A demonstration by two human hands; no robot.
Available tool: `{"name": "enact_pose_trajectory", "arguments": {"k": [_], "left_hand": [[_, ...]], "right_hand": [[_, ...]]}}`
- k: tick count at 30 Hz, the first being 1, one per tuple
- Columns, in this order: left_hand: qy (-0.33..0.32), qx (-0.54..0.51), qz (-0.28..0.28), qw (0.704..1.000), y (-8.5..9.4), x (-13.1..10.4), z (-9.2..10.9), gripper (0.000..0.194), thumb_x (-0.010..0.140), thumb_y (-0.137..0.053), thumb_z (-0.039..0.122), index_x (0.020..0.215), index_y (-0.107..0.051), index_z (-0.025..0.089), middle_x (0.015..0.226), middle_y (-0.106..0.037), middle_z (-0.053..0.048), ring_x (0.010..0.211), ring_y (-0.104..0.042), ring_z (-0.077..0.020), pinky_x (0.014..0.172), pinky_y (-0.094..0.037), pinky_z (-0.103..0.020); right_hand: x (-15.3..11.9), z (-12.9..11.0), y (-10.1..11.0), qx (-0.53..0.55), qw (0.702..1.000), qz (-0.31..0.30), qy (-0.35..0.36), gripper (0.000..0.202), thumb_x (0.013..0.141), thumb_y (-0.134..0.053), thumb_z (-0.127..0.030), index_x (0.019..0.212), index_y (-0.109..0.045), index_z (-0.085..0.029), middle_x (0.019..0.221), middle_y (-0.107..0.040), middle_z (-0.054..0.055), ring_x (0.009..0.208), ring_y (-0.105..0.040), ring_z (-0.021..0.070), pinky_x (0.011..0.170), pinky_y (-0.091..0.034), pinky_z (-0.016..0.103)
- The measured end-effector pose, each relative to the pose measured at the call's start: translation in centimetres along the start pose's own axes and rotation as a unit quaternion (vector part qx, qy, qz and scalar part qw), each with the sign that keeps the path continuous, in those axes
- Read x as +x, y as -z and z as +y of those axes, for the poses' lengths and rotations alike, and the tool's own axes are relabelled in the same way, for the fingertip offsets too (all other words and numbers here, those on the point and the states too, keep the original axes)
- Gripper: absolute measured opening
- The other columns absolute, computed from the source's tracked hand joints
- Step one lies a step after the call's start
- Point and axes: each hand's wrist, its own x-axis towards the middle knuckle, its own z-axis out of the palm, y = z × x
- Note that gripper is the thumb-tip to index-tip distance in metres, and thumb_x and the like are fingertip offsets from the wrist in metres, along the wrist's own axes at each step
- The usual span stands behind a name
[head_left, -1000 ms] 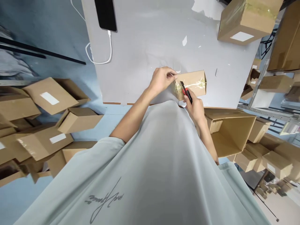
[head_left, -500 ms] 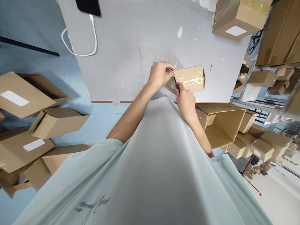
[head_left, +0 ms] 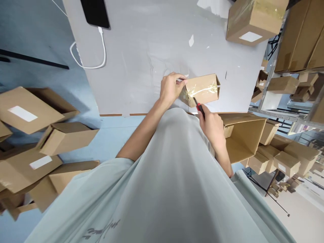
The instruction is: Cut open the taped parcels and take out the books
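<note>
Red and black, a utility knife [head_left: 200, 108] is gripped in the right hand [head_left: 212, 126], its blade slanted over the near left part of a small carton [head_left: 202, 96]. Half a second earlier the blade was held at the carton's left edge, close by the left fingertips; now it has been drawn back toward the body, and a gap is left between tool and fingers. The left hand [head_left: 170, 88] is kept at the carton's far left corner, thumb and fingers brought together; whether the edge is pinched or only steadied cannot be told. By this shift, it may be judged, the cutting at that edge is paused or finished, though whether the tape there has been parted is not shown. The carton is set at the table's [head_left: 141, 40] near edge, in front of the body, and along its top pale, crinkled tape [head_left: 206, 89] is seen, with a white strip now jutting at the right end. Farther out, a phone [head_left: 95, 13] is joined to a white cable [head_left: 104, 54] at the far left, and a larger taped box [head_left: 253, 23] is placed at the far right. Below the table's right side, an open carton [head_left: 243, 140] is seen.
</note>
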Motion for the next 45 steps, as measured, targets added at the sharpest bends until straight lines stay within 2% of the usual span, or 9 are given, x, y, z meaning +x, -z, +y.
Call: {"name": "enact_pose_trajectory", "arguments": {"k": [6, 11, 16, 21, 25, 30, 35, 42, 45], "left_hand": [[0.043, -0.025, -0.018, 0.999, -1.3, -2.6, -0.3, 0.091, 0.085, -0.101, 0.052, 0.164, -0.063, 0.030, 0.165, -0.065, -0.015, 0.133, -0.076, -0.0370, 0.110, -0.068, -0.050], [0.101, -0.084, -0.056, 0.990, 0.8, -3.7, -1.5, 0.110, 0.078, -0.102, 0.062, 0.171, -0.056, 0.027, 0.174, -0.058, -0.020, 0.142, -0.072, -0.0409, 0.117, -0.065, -0.054], [0.201, -0.136, -0.018, 0.970, 5.6, -5.8, -2.7, 0.116, 0.069, -0.106, 0.061, 0.168, -0.057, 0.028, 0.158, -0.071, -0.019, 0.130, -0.079, -0.0366, 0.111, -0.068, -0.051], [0.276, -0.141, 0.138, 0.941, 8.5, -9.5, -5.2, 0.085, 0.068, -0.105, 0.055, 0.140, -0.070, 0.025, 0.127, -0.082, -0.013, 0.114, -0.081, -0.0278, 0.096, -0.069, -0.042], [0.301, -0.115, 0.250, 0.913, 8.2, -10.1, -6.9, 0.062, 0.076, -0.097, 0.058, 0.121, -0.071, 0.024, 0.110, -0.083, -0.008, 0.105, -0.079, -0.0247, 0.089, -0.065, -0.037], [0.322, -0.088, 0.230, 0.914, 4.6, -5.3, -7.1, 0.040, 0.086, -0.082, 0.043, 0.116, -0.073, 0.019, 0.115, -0.085, -0.012, 0.107, -0.079, -0.0262, 0.101, -0.065, -0.044], [0.263, -0.066, 0.205, 0.941, 2.2, -1.6, -5.2, 0.023, 0.094, -0.072, 0.034, 0.111, -0.078, 0.019, 0.127, -0.085, -0.012, 0.124, -0.077, -0.0272, 0.118, -0.059, -0.043], [0.220, -0.003, 0.188, 0.957, 2.6, -5.0, -1.7, 0.042, 0.104, -0.069, 0.064, 0.100, -0.075, 0.023, 0.108, -0.080, -0.009, 0.111, -0.075, -0.0272, 0.098, -0.067, -0.040], [0.223, -0.022, 0.165, 0.961, 2.1, -6.2, -0.6, 0.048, 0.102, -0.069, 0.070, 0.095, -0.072, 0.023, 0.108, -0.078, -0.008, 0.113, -0.075, -0.0264, 0.101, -0.068, -0.041]], "right_hand": [[9.4, 12.6, -5.0, 0.121, 0.954, 0.225, -0.154, 0.061, 0.119, -0.027, -0.046, 0.159, -0.061, -0.015, 0.124, -0.083, 0.024, 0.111, -0.081, 0.0398, 0.097, -0.061, 0.049], [17.5, 17.2, -10.8, 0.152, 0.954, 0.129, -0.222, 0.055, 0.105, -0.047, -0.027, 0.153, -0.060, -0.004, 0.131, -0.075, 0.030, 0.106, -0.076, 0.0333, 0.096, -0.061, 0.043], [19.4, 17.1, -13.3, 0.196, 0.953, 0.119, -0.199, 0.061, 0.100, -0.055, -0.028, 0.156, -0.058, -0.003, 0.143, -0.068, 0.036, 0.122, -0.071, 0.0355, 0.110, -0.058, 0.052], [19.9, 13.5, -14.3, 0.383, 0.920, 0.044, -0.065, 0.068, 0.113, -0.040, -0.060, 0.154, -0.061, -0.010, 0.137, -0.075, 0.029, 0.128, -0.074, 0.0317, 0.107, -0.062, 0.047], [19.1, 9.6, -14.4, 0.524, 0.849, -0.049, 0.048, 0.088, 0.104, -0.039, -0.090, 0.145, -0.070, -0.019, 0.133, -0.083, 0.019, 0.120, -0.080, 0.0267, 0.100, -0.068, 0.040], [18.2, 10.1, -12.6, 0.601, 0.791, 0.043, 0.105, 0.085, 0.086, -0.077, -0.088, 0.138, -0.078, -0.020, 0.145, -0.081, 0.020, 0.130, -0.079, 0.0354, 0.114, -0.066, 0.052], [18.8, 12.3, -10.1, 0.556, 0.819, 0.103, 0.097, 0.062, 0.090, -0.080, -0.073, 0.126, -0.082, -0.023, 0.141, -0.081, 0.018, 0.119, -0.081, 0.0336, 0.107, -0.069, 0.057], [19.7, 11.0, -8.3, 0.523, 0.832, 0.099, 0.156, 0.058, 0.105, -0.061, -0.067, 0.135, -0.082, -0.022, 0.135, -0.085, 0.016, 0.115, -0.081, 0.0301, 0.100, -0.070, 0.047], [19.8, 10.5, -7.4, 0.415, 0.889, 0.103, 0.166, 0.054, 0.108, -0.062, -0.055, 0.149, -0.077, -0.022, 0.145, -0.080, 0.016, 0.092, -0.081, 0.0265, 0.094, -0.071, 0.050]]}}
